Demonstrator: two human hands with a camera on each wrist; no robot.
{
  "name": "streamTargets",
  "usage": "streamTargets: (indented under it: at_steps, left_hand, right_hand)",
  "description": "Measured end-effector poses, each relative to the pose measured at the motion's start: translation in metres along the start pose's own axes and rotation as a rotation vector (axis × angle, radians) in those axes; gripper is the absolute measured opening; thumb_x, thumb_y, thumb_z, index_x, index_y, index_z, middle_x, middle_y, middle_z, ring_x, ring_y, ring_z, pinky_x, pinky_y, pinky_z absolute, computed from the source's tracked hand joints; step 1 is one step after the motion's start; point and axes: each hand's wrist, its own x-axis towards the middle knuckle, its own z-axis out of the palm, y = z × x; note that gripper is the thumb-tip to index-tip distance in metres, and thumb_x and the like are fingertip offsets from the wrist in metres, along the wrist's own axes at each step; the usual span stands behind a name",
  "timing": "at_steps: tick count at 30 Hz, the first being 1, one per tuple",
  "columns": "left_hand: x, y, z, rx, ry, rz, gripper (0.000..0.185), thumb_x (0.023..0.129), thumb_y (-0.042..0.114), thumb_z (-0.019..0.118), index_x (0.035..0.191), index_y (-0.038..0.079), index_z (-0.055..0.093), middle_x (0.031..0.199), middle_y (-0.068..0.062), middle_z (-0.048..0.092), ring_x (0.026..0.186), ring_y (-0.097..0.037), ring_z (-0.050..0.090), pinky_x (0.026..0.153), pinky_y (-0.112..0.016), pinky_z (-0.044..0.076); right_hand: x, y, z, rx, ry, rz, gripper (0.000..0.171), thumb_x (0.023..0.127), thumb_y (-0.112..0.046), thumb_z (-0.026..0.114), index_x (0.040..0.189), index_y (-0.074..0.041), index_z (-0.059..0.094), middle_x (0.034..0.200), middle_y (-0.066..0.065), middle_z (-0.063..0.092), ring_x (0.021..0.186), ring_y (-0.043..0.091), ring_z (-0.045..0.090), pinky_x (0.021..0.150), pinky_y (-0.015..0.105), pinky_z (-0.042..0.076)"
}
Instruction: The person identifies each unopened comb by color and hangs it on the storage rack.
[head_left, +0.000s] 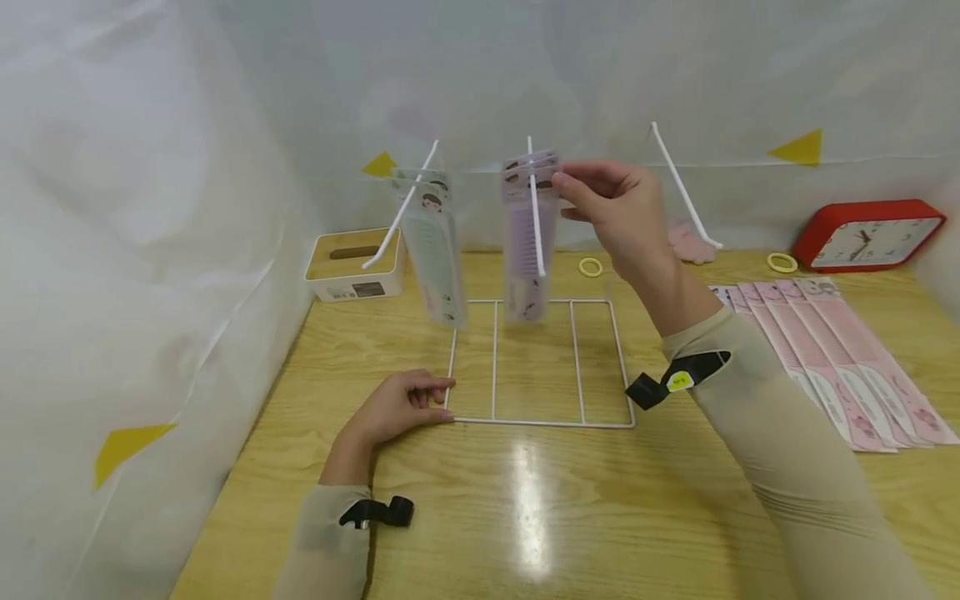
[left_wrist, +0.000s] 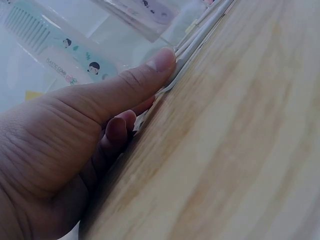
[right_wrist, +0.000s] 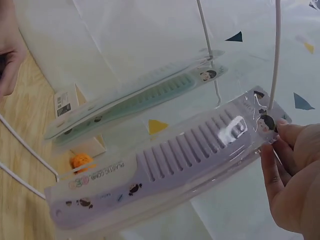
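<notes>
My right hand [head_left: 628, 212] pinches the top edge of a packaged purple comb [right_wrist: 175, 162], between thumb and fingers. That packet hangs on the middle prong [head_left: 537, 221] of a white wire rack [head_left: 540, 423], its top crossed by the prong. Packaged green combs [head_left: 433, 258] hang on the left prong [head_left: 399, 215], at least two of them in the right wrist view. Low at the rack's front left corner, my left hand [head_left: 393, 408] holds the base, the thumb [left_wrist: 162, 61] on the wire and the fingers along the left bar.
The right prong [head_left: 681, 182] carries nothing. Several packaged pink combs [head_left: 832, 358] lie fanned at the right. A red clock [head_left: 817, 229], two yellow rings [head_left: 590, 267] and a pink item [head_left: 692, 243] are along the back. A wood-lidded white box [head_left: 356, 287] stands back left.
</notes>
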Motion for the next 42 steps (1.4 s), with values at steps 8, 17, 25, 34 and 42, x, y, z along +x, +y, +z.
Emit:
streamTargets:
  at_steps: [8, 17, 25, 34, 42]
  left_hand:
    - [0.000, 0.001, -0.001, -0.007, 0.009, 0.005, 0.046, 0.078, 0.025, 0.087, 0.121, 0.015, 0.074, 0.090, -0.001, 0.067, 0.072, -0.013, 0.055, 0.064, -0.023, 0.047]
    - [0.001, 0.000, 0.002, -0.014, 0.009, -0.005, 0.047, 0.078, 0.025, 0.087, 0.122, 0.015, 0.073, 0.091, -0.001, 0.068, 0.073, -0.013, 0.055, 0.065, -0.023, 0.047]
    - [0.001, 0.000, 0.002, -0.025, 0.002, -0.022, 0.047, 0.079, 0.025, 0.086, 0.122, 0.016, 0.073, 0.091, -0.002, 0.067, 0.072, -0.014, 0.055, 0.064, -0.023, 0.047]
    - [0.000, 0.001, 0.001, -0.018, 0.000, -0.032, 0.045, 0.079, 0.024, 0.086, 0.121, 0.015, 0.074, 0.090, -0.001, 0.067, 0.072, -0.014, 0.055, 0.064, -0.023, 0.046]
    - [0.000, 0.002, 0.002, -0.024, 0.002, -0.023, 0.045, 0.079, 0.024, 0.086, 0.121, 0.015, 0.074, 0.090, -0.002, 0.068, 0.072, -0.014, 0.055, 0.065, -0.023, 0.047]
  right_hand:
    - [-0.012, 0.012, -0.036, -0.151, -0.032, 0.058, 0.017, 0.085, -0.010, 0.080, 0.101, -0.007, 0.078, 0.089, -0.005, 0.077, 0.076, 0.008, 0.069, 0.060, 0.019, 0.053]
    - [-0.021, 0.047, -0.107, -0.443, -0.240, 0.105, 0.024, 0.091, -0.010, 0.073, 0.114, -0.003, 0.074, 0.095, -0.016, 0.077, 0.064, 0.006, 0.062, 0.053, 0.019, 0.045]
    - [-0.026, 0.083, -0.191, -0.699, -0.301, 0.144, 0.034, 0.092, -0.007, 0.071, 0.126, -0.008, 0.069, 0.101, -0.023, 0.072, 0.072, 0.004, 0.067, 0.055, 0.024, 0.046]
    - [-0.039, 0.096, -0.251, -0.910, -0.263, 0.201, 0.042, 0.093, -0.017, 0.073, 0.129, 0.002, 0.063, 0.101, -0.032, 0.066, 0.085, -0.012, 0.058, 0.070, 0.011, 0.047]
    - [-0.040, 0.092, -0.281, -1.137, -0.300, 0.286, 0.046, 0.094, -0.026, 0.071, 0.137, -0.011, 0.060, 0.126, 0.010, 0.065, 0.088, 0.003, 0.051, 0.066, 0.024, 0.042]
